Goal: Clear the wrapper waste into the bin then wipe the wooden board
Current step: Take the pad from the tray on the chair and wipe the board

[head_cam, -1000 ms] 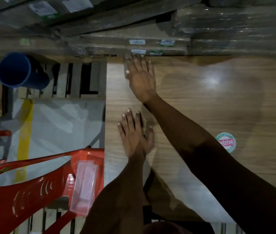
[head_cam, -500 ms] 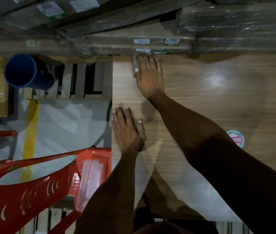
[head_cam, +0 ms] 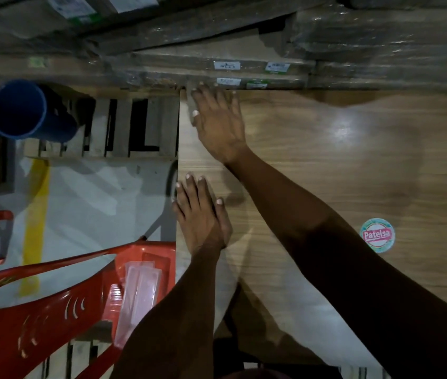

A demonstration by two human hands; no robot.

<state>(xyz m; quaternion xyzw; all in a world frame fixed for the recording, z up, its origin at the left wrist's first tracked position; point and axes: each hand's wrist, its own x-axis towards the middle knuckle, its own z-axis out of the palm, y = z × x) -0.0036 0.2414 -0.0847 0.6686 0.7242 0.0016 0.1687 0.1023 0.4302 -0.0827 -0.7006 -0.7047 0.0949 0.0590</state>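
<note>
The wooden board (head_cam: pixel 326 165) fills the right half of the view, glossy, with a round sticker (head_cam: pixel 377 235) on it. My right hand (head_cam: pixel 221 124) lies flat at the board's far left corner, pressing a small grey piece (head_cam: pixel 189 101) that sticks out beside the thumb; I cannot tell what it is. Palm down, my left hand (head_cam: pixel 200 214) rests on the board's left edge with its fingers apart and nothing in it. A blue bin (head_cam: pixel 22 110) lies tilted at the far left, its mouth facing me. A clear plastic wrapper (head_cam: pixel 140 294) rests on the red chair.
The red plastic chair (head_cam: pixel 39 310) stands against the board's near left edge. Wrapped stacks of boards (head_cam: pixel 244 50) rise right behind the far edge. A wooden pallet (head_cam: pixel 124 127) and grey floor with a yellow line (head_cam: pixel 35 214) lie to the left.
My left hand has slid left to the board's edge. My right hand stays pressed on the grey piece at the far corner, a little closer to the stacked boards.
</note>
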